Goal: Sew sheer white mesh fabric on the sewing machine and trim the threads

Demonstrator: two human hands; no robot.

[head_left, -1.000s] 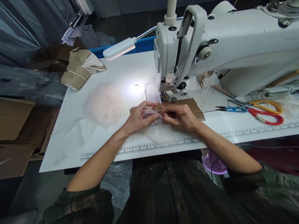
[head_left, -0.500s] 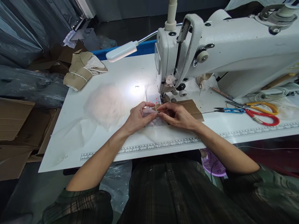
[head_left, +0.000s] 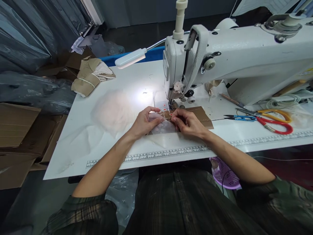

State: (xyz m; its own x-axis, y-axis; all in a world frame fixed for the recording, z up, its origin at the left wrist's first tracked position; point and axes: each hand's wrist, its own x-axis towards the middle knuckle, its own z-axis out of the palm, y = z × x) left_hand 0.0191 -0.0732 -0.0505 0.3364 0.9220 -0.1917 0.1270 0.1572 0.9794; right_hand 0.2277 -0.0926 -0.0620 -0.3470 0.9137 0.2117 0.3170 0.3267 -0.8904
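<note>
My left hand (head_left: 143, 124) pinches the edge of a thin, sheer whitish fabric (head_left: 163, 128) just in front of the sewing machine's needle area (head_left: 172, 103). My right hand (head_left: 188, 122) is beside it on the right, thumb and fingertips closed at the same work; what lies between them is too small to make out. A brown card piece (head_left: 203, 117) lies partly under the right hand, and a brown strip (head_left: 166, 114) shows between the two hands. Small red marks sit near the presser foot.
The white sewing machine (head_left: 178, 62) stands over the table (head_left: 137, 78), with a lit lamp (head_left: 130, 58) to its left. Pale sheer fabric (head_left: 110, 112) lies left, near a tied brown bundle (head_left: 85, 80). Blue snips (head_left: 242, 117) and red-handled scissors (head_left: 276, 126) lie right. A printed ruler (head_left: 156, 154) lines the front.
My right hand has moved a little to the right, away from the left fingertips, so more of the brown strip shows. The left hand stays pinched on the fabric. The view has shifted slightly.
</note>
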